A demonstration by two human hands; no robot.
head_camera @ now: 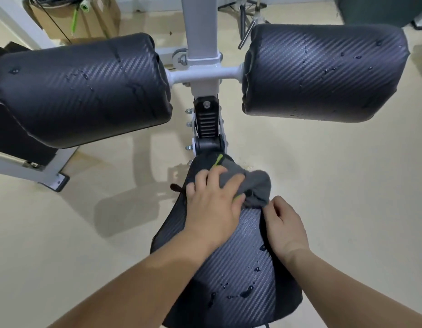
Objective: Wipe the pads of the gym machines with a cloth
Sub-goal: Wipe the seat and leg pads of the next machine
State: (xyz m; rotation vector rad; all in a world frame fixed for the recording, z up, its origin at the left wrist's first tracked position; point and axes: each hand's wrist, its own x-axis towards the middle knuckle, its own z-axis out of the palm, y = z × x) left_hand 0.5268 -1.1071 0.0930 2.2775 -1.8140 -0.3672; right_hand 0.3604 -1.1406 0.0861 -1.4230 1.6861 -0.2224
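Left hand (211,204) lies palm-down, fingers spread and curled forward; right hand (282,224) pinches beside it; both forearms bare, extended.

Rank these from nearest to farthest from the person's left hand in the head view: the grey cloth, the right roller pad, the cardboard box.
1. Grey cloth: under the left hand, on the seat pad.
2. Right roller pad: up and to the right, wet with droplets.
3. Cardboard box: far back on the floor, upper left.

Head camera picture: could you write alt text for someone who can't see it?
A left hand presses a grey cloth on a black seat pad dotted with droplets; the right hand grips its edge. Two wet roller pads sit beyond.
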